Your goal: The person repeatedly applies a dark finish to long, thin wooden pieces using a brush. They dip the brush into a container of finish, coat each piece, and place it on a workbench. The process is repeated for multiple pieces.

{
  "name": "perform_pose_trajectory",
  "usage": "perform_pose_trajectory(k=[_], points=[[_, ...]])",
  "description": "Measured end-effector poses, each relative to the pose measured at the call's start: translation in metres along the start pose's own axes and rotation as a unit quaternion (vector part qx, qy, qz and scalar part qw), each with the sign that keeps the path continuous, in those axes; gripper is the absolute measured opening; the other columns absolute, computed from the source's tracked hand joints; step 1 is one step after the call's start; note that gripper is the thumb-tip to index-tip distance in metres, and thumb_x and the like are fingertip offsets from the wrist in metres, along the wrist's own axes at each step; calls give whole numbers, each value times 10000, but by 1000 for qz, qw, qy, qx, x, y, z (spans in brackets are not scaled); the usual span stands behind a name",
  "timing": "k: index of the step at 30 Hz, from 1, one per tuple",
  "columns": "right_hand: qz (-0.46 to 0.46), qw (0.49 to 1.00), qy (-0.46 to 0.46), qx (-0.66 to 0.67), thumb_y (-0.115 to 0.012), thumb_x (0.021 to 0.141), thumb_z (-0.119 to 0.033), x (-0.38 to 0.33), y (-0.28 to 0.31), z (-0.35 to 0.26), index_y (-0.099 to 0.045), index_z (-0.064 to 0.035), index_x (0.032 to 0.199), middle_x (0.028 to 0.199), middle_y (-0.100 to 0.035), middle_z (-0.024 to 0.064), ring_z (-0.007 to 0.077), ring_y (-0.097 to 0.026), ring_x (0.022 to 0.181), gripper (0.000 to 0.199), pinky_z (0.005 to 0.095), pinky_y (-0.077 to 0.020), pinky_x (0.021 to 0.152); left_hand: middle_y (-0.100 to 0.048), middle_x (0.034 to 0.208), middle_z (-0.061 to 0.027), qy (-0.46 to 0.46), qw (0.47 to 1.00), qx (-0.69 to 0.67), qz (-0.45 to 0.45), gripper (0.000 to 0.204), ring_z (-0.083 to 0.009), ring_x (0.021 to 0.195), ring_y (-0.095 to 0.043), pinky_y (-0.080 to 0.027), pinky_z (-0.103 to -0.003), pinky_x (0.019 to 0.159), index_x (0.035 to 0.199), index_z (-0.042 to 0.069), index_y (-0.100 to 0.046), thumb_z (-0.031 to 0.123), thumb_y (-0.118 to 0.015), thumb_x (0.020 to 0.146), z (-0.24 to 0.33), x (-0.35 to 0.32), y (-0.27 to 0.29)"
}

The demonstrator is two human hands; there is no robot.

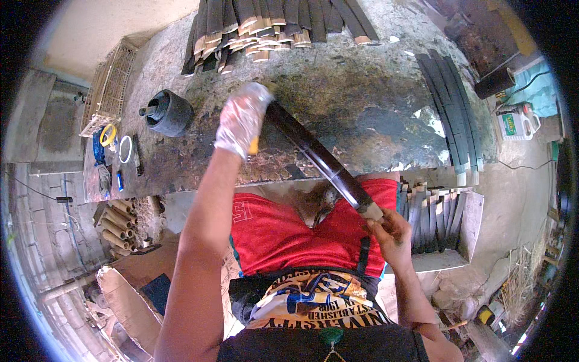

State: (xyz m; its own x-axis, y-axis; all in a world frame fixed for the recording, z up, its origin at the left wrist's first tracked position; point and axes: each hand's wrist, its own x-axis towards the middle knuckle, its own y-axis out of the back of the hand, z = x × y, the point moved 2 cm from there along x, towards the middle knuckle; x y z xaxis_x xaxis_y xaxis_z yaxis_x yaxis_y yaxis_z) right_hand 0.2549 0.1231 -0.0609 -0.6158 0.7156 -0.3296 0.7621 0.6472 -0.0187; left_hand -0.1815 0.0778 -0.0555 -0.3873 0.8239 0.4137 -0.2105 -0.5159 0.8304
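Stained table (374, 108) spreads out before you in the head view. Your bare right hand (392, 234) pinches the pale near end of the dark strip (319, 157), over your lap (283, 247). From there it slants up and left, past the table's edge, to your gloved left hand (243, 117); I can't tell if that grips

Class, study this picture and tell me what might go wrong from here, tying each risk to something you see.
The right hand pinches only the pale end of the dark strip, so the strip might twist or slip. Its shiny surface, if wet, could stain the red shorts below. The left hand wears a wrinkled plastic glove that might snag.
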Motion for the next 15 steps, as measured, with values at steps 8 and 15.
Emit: perform_pose_trajectory(k=[8, 15], points=[[-21, 988, -102, 118, -617, 1007, -148, 3, 2, -9, -672, 36, 1154, 980, -722, 66, 114, -659, 842, 242, 265, -521, 747, -657, 1045, -134, -169, 984, 2, -56, 214, -316, 1012, -653, -554, -424, 888, 1086, 63, -648, 38, -581, 885, 137, -47, 24], [-16, 957, -164, 240, -620, 1004, -223, 8, 3, -2, -657, 16, 1062, 962, -707, 113, 203, -659, 754, 249, 320, -538, 658, -647, 952, -161, 53, 948, -200, -243, 150, -389, 851, -648, -543, -490, 800, 1039, 58, -613, 123, -550, 920, 200, -99, 9]])
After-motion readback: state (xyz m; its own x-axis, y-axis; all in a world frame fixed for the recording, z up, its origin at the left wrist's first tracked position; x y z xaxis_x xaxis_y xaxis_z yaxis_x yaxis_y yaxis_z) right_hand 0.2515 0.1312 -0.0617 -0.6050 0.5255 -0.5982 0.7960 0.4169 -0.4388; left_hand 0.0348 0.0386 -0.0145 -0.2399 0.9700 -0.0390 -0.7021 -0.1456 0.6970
